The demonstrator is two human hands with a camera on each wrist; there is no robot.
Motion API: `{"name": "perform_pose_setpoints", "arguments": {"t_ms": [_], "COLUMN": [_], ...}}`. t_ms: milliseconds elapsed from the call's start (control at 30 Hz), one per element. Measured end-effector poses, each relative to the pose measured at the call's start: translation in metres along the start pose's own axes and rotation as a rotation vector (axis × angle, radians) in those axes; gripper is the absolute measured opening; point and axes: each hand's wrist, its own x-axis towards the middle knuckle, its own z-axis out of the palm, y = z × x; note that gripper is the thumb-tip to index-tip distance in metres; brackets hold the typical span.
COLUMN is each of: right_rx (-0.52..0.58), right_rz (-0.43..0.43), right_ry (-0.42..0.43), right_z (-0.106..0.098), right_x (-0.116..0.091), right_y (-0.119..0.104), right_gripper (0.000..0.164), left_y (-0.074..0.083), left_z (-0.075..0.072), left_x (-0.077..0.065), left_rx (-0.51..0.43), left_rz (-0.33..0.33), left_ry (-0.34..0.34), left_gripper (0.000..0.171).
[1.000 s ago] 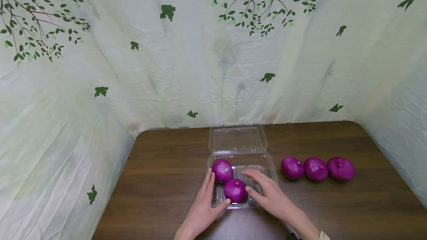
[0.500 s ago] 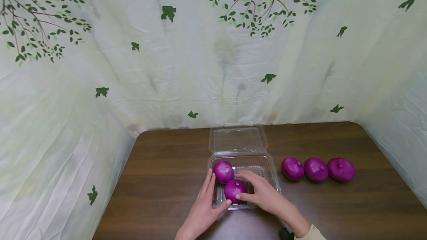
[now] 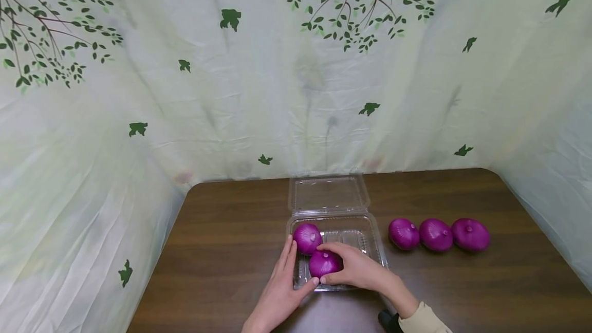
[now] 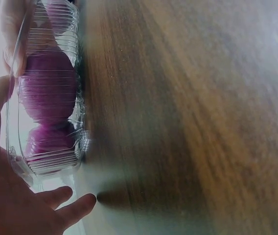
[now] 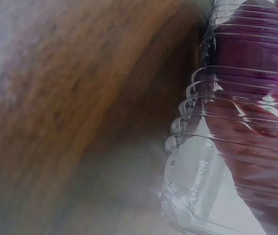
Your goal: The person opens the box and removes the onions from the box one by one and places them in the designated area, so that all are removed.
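A clear plastic clamshell container (image 3: pixel 373 235) lies opened out, its ribbed base nearest me. Two red onions sit along its left side: a rear onion (image 3: pixel 307 238) and a front onion (image 3: pixel 324 263), close together. My right hand (image 3: pixel 361 270) reaches into the base and grips the front onion between thumb and fingers. Through the clear wall in the right wrist view, that hand (image 5: pixel 256 152) shows against the purple onion (image 5: pixel 251 54). My left hand (image 3: pixel 276 292) rests along the container's left wall, fingers extended, thumb near the front corner; the left wrist view shows this hand (image 4: pixel 19 203) beside it.
Three more red onions stand in a row right of the container: a left one (image 3: pixel 404 234), a middle one (image 3: pixel 436 235) and a right one (image 3: pixel 470 235). The container's lid (image 3: pixel 329 193) lies back toward the wooden table's (image 3: pixel 231 230) far edge. A leaf-patterned curtain (image 3: pixel 296 91) hangs behind.
My right hand has moved left and closed its thumb and fingers around the front onion. The left hand and the other onions have stayed in place.
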Motion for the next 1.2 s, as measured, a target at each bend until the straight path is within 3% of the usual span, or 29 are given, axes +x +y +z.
{"name": "perform_pose_setpoints", "arguments": {"t_ms": [167, 567, 833, 1200], "right_rx": [-0.001, -0.004, 0.012, 0.132], "right_rz": [0.029, -0.017, -0.034, 0.017], "right_ry": [-0.011, 0.036, 0.114, 0.209], "right_z": [-0.001, -0.003, -0.007, -0.015], "right_x": [0.000, -0.001, -0.006, -0.021], "right_y": [-0.001, 0.000, -0.005, -0.008], "right_gripper": [0.068, 0.063, 0.063, 0.063], "left_y": [0.000, -0.001, 0.000, 0.000], "left_z": [0.000, 0.000, -0.001, -0.002], "left_x": [0.001, 0.001, 0.000, 0.001], "left_rx": [0.004, 0.002, -0.007, -0.005], "left_rz": [-0.004, -0.006, -0.004, -0.022], "left_ry": [0.000, -0.006, -0.008, -0.008], "left_gripper": [0.099, 0.097, 0.098, 0.098]}}
